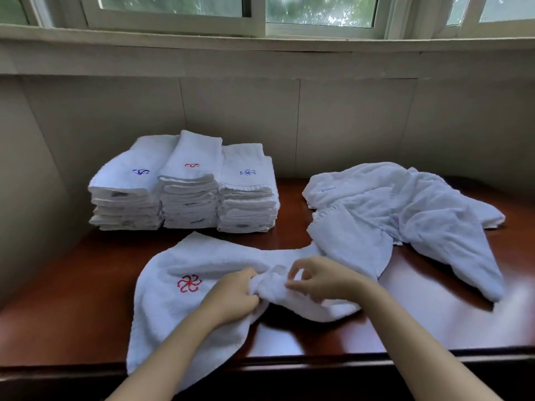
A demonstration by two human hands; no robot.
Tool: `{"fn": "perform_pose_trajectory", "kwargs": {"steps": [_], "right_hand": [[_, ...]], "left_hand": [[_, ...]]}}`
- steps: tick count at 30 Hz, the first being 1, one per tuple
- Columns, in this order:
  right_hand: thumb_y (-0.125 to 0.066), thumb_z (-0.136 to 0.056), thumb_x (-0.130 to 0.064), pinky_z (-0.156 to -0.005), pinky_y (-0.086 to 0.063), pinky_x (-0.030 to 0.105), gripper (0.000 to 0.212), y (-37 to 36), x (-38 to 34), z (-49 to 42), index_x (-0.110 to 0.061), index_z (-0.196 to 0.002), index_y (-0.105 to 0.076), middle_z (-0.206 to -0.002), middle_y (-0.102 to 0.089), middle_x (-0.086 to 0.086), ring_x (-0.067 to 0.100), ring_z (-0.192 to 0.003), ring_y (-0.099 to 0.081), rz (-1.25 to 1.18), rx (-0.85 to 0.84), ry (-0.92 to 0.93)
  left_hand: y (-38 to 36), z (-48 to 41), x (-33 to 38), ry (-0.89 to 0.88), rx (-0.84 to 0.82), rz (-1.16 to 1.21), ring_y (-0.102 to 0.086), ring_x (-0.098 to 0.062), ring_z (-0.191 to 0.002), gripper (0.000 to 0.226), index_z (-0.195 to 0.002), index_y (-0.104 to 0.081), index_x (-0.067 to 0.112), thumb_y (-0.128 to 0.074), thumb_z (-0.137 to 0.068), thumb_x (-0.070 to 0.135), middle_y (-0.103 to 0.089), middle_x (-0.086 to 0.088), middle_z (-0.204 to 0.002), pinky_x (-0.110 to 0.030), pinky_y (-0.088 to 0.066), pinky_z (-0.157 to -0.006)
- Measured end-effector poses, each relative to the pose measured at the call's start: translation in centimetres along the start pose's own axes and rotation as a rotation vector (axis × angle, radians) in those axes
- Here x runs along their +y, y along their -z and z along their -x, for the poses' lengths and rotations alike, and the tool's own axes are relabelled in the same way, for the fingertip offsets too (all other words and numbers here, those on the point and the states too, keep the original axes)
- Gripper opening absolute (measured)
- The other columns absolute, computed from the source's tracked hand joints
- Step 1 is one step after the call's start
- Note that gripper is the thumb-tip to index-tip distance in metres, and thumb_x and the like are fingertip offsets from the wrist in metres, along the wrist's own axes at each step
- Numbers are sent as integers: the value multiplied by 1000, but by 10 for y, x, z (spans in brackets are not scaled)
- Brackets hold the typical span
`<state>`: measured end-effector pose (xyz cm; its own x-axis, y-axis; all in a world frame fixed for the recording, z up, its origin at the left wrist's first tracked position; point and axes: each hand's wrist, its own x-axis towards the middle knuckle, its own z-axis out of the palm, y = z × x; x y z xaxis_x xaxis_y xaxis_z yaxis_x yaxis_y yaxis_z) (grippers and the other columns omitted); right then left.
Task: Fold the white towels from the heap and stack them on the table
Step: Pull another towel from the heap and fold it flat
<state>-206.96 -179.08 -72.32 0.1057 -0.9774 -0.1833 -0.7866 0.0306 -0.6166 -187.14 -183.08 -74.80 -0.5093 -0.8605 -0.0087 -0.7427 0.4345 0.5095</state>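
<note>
A white towel [185, 261] with a red flower emblem lies crumpled on the near part of the dark wooden table [72, 299], one corner hanging over the front edge. My left hand [231, 296] is shut on a bunched fold near its middle. My right hand [321, 277] pinches the same bunch from the right with thumb and forefinger. The heap of unfolded white towels [405, 212] spreads at the right. Three stacks of folded towels [185, 183] stand side by side at the back left.
A tiled wall [347, 117] rises directly behind the table, with a window sill above it. The stacks sit close to the wall. The table's front edge [318, 361] runs just below my forearms.
</note>
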Motion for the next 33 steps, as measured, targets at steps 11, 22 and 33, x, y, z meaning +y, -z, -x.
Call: {"fn": "perform_pose_trajectory", "kwargs": {"steps": [11,22,33], "right_hand": [[-54,-83,-25,-76,-25,30,16,16,34,13,-22,-73,-42,-87,-56,-2,26,-98,-46,644,157,-159],[-50,-83,-13,-65,-35,33,14,51,11,34,-5,-77,-60,-87,-66,17,35,-89,-59,228,929,-245],[-62,-77,-13,-64,-34,25,15,150,-109,83,-14,-86,-74,-87,-71,11,31,-87,-62,-39,1434,19]], "left_hand": [[37,26,-25,-172,173,206,-58,-15,-74,25,-75,-71,16,-56,-71,-3,-59,0,-76,-30,-43,-70],[91,26,-14,218,699,-303,-59,-41,-89,30,-108,-66,12,-46,-88,2,-59,-14,-106,-41,-50,-72],[186,11,56,26,1037,687,-67,-35,-84,39,-99,-56,8,-27,-82,-11,-61,-21,-108,-46,-56,-78]]}}
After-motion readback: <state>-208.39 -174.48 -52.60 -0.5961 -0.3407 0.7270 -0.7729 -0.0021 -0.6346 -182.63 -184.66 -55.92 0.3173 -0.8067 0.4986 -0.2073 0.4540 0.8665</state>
